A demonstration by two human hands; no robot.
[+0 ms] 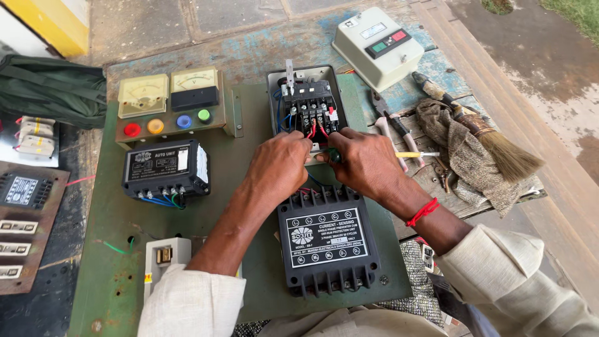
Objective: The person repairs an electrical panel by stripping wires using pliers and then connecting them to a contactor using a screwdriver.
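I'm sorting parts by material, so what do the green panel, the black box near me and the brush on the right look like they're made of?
Green panel: painted sheet metal, by its scuffs and drilled holes. Black box: moulded plastic with a semi-gloss sheen. Brush: straw-like bristles, bound handle; fibre unclear.

— Which labels do I see near my hands?
— A black-and-white square label (326, 238) just below them; a black rectangular one (158, 165) to their left.
— Any screens?
— A pale display window (372, 30) up right.
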